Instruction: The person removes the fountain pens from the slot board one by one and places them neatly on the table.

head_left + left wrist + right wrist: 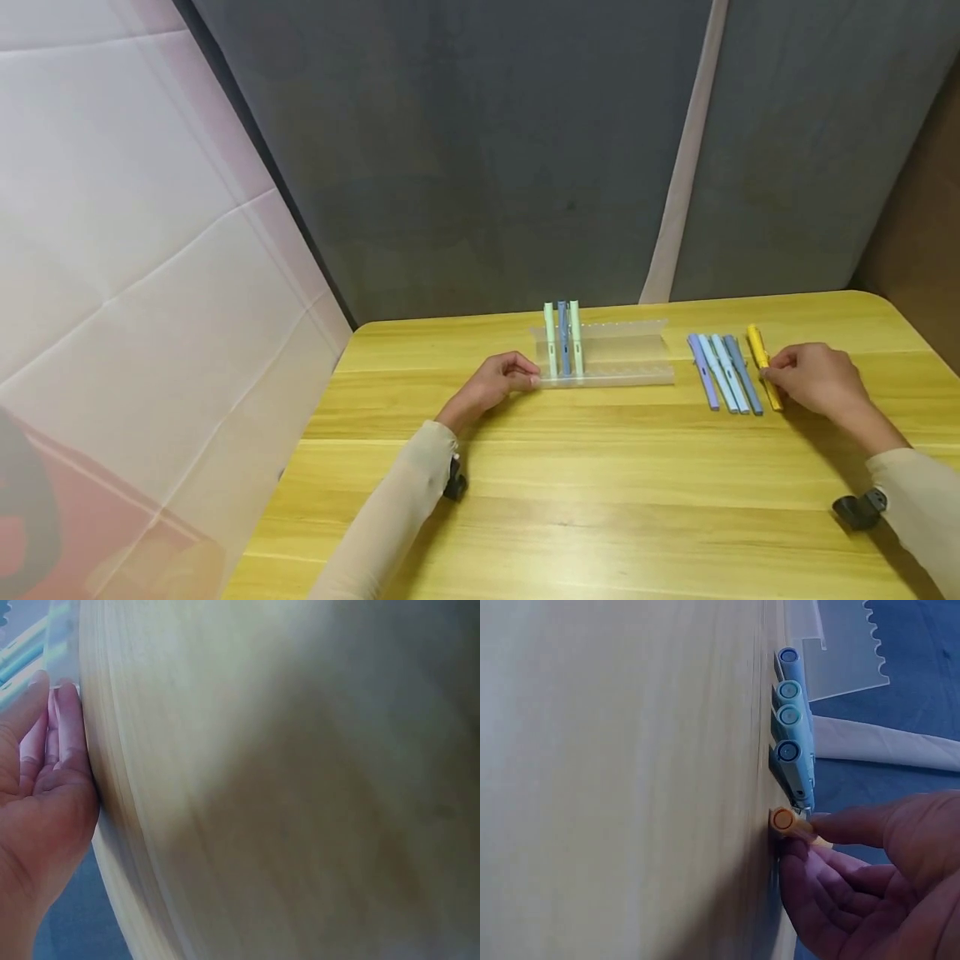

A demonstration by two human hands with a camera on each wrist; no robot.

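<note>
Wooden table (600, 467), right hand (813, 379) pinching yellow pen (784, 820), cap end visible wrist-side

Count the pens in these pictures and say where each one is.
8. Three stand in the clear rack: green, blue, green. Four bluish pens lie side by side on the table. The right hand pinches the yellow pen.

No legible txt or labels
</note>
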